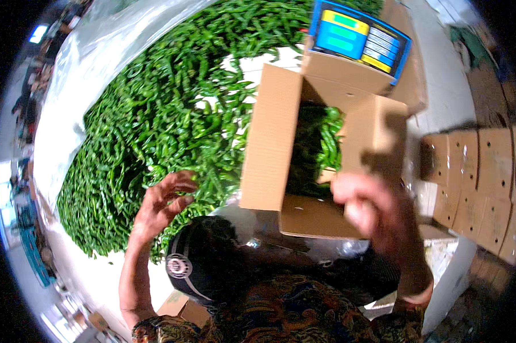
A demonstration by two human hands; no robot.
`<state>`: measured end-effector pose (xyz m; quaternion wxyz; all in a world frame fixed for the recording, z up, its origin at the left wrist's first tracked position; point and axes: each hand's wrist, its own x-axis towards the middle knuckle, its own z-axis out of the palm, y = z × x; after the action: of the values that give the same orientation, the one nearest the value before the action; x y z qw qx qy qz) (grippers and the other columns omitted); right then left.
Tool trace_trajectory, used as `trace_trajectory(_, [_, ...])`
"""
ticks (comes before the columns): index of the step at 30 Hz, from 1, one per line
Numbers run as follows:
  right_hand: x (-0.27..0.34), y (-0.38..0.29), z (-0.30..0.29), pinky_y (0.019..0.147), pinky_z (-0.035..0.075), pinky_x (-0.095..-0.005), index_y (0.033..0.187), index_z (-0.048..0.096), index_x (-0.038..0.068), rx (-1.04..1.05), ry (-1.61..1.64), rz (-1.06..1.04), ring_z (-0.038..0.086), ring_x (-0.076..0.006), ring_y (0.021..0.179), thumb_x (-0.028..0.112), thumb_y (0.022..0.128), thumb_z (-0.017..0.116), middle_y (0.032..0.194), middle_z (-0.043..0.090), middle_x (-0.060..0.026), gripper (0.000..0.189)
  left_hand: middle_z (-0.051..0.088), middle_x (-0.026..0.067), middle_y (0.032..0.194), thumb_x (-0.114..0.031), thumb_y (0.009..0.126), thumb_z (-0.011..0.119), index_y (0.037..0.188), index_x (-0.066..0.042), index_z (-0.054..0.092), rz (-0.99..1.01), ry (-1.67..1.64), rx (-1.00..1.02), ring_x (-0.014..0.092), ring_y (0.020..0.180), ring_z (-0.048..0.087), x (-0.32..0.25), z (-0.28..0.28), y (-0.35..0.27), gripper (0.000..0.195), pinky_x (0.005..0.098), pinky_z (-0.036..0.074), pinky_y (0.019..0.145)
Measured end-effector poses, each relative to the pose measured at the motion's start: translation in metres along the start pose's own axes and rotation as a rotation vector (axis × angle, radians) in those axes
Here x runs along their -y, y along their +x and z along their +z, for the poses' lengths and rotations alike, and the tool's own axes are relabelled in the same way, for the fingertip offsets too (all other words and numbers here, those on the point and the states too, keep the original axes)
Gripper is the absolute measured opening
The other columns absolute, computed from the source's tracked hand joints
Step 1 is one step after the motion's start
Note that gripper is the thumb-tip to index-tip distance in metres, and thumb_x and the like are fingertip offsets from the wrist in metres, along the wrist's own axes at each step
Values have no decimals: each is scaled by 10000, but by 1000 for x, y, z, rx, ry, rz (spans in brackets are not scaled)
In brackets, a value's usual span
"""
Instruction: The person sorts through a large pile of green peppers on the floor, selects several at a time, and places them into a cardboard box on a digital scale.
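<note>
A spread heap of green chili peppers [168,115] lies before me on a white surface. My left hand [166,201] is over the near edge of the heap, fingers curved and apart from the thumb, with nothing plainly held. An open cardboard box [266,141] stands to its right, flaps raised, and green peppers [330,139] show inside; the shaded left part of the interior is hard to make out. Over the box's near right corner is my right hand [363,203], blurred by motion, its fingers bent. Whether it grips anything is not visible.
Clear plastic sheeting [82,73] borders the heap on the left. A blue and yellow printed panel [361,40] bearing writing rises at the box's far end. Stacked cardboard cartons [476,184] stand on the right. My knee [202,261] is below the box.
</note>
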<state>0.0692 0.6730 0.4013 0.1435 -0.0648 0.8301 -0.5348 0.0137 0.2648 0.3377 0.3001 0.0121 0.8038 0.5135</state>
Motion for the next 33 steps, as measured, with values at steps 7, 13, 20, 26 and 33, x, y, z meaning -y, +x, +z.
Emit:
trace_trajectory(7, [6,-40,126,856,560,-322,1179,651,33,360,107,-46,684,-245,1025,48,911,642,1130,686,-168,269,496,221,1440,-75,757,842,1527,-79,365,-191,138,-292,365,1232,561,258,24,-43,905,463,506,1033])
trace_trajectory(13, [-84,12,237,834,512,-344,1138,665,-17,-131,533,586,663,-218,987,102,992,557,1022,695,-167,217,453,272,1410,-80,690,868,1559,-109,295,-310,62,-486,436,1245,507,289,44,-48,1042,464,483,1049])
trace_trajectory(20, [-196,113,301,899,500,-434,1204,600,-3,-401,-169,145,608,-410,1008,69,913,613,1114,637,-219,300,368,266,1470,-101,692,866,1568,-103,271,-194,386,-614,442,1339,374,314,51,-23,1059,510,336,1136])
trace_trajectory(26, [-238,178,333,1179,283,-485,1547,180,-11,-142,-598,399,312,-492,1405,9,716,771,1546,246,-318,1019,323,251,1520,-56,639,878,1574,-70,235,-241,459,-672,432,1355,357,336,68,-35,1135,503,317,1149])
trace_trajectory(33, [-248,213,339,1155,287,-521,1604,69,89,21,-698,537,257,-482,1436,-27,677,805,1561,177,-313,1189,200,252,1612,-117,587,916,1572,-68,194,-235,692,-655,484,1433,271,343,59,-17,1223,557,278,1168])
